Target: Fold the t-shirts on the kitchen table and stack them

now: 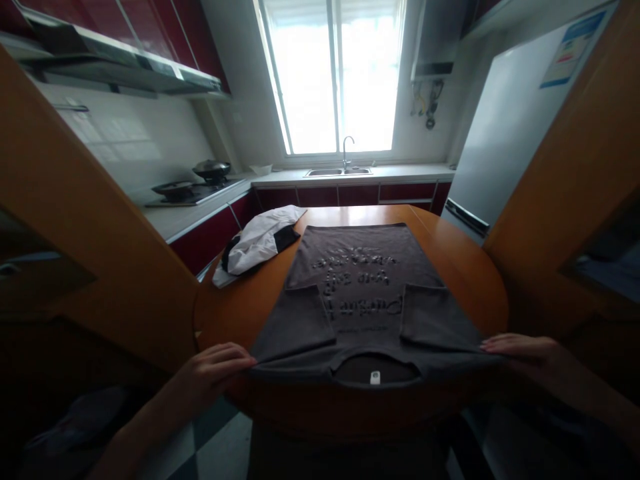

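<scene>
**Both hands pinching the shoulder corners of a dark grey T-shirt, shirt spread on table**

Pose: arms come in from the lower corners, spread wide, one each side of the shirt. Left hand [223, 365]: fingers together and extended inward, fingertips closed on the left shoulder corner. Right hand [523, 347]: mirror of that, back of hand up, pinching the right corner. Near edge runs nearly straight between them; can't tell if it's lifted off the surface.

Shirt: dark grey short-sleeved fabric T-shirt [363, 287] on an orange-brown oval wooden table [475, 287], neckline toward the person, hem toward the window [335, 80]. Both sleeves lie folded inward over the front.

Text: several lines of raised-looking dark lettering [357, 277] on the chest, upside down from here; blurred, can't read reliably. Small white neck tag [375, 378] with a dark mark, illegible. Blue-and-white label with coloured bars [575, 47] on the silver-grey fridge [515, 127]; text too small.
</scene>
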Demonstrator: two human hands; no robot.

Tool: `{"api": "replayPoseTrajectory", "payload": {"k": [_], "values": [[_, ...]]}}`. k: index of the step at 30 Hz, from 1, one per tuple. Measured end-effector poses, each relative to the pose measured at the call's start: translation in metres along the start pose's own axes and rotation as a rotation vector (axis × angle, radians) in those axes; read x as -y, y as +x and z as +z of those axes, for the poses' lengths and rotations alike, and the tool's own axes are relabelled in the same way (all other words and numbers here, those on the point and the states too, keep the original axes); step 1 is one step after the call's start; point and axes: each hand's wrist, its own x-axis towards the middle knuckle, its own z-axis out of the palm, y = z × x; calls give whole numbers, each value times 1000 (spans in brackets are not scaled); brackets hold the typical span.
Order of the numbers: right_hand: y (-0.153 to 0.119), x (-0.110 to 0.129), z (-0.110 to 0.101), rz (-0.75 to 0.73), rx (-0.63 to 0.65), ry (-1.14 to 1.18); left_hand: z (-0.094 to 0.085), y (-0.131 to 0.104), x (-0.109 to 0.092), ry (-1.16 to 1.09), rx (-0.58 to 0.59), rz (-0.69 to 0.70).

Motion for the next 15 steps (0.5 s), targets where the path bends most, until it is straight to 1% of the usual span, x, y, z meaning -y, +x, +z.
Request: {"api": "replayPoseTrajectory", "payload": {"k": [2, 4, 6, 8, 10, 12, 13, 15], "values": [[14, 11, -8, 20, -8, 35, -4, 10, 4, -71, -25, -115], [37, 21, -18, 23, -10, 55, -10, 28, 14, -137, -63, -238], [64, 28, -28, 28, 10, 78, -17, 52, 29, -209, -104, -331], [93, 30, -39, 44, 12, 105, -25, 79, 48, -279, -144, -376], [123, 26, -48, 70, -38, 139, -32, 105, 69, -333, -174, -419], [152, 15, -51, 115, -107, 189, -34, 129, 89, -378, -189, -468], [166, 7, -50, 140, -132, 216, -32, 140, 99, -402, -192, -493], [192, -10, -43, 197, -149, 263, -23, 158, 117, -453, -185, -544]]}}
